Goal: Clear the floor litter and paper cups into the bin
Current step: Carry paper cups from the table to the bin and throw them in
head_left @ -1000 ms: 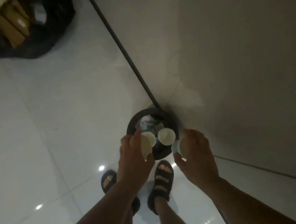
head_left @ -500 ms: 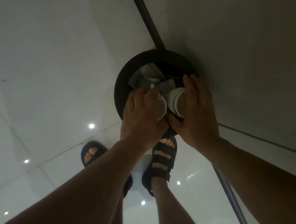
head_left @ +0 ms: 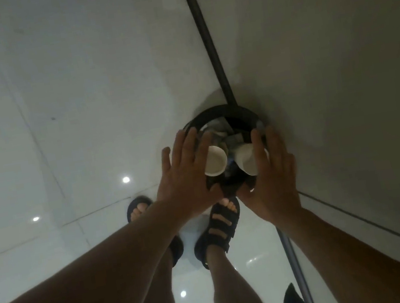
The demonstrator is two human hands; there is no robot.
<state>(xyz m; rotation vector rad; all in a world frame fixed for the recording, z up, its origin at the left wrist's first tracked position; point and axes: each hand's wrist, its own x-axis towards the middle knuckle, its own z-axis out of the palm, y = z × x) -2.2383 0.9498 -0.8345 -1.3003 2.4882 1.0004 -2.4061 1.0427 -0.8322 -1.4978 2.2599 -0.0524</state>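
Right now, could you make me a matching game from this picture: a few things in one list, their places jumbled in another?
Things:
1. round black bin
2. white paper cup, mouth toward the camera
3. dark strapped sandal
4. right hand

Places:
A. on the glossy floor tile, nearer the person than the bin
B. at the foot of the wall
C. fingers straight, over the bin's right edge
D. beside the left hand's fingers, over the bin's mouth

Pairs: 1-B, 2-D, 3-A, 4-C.
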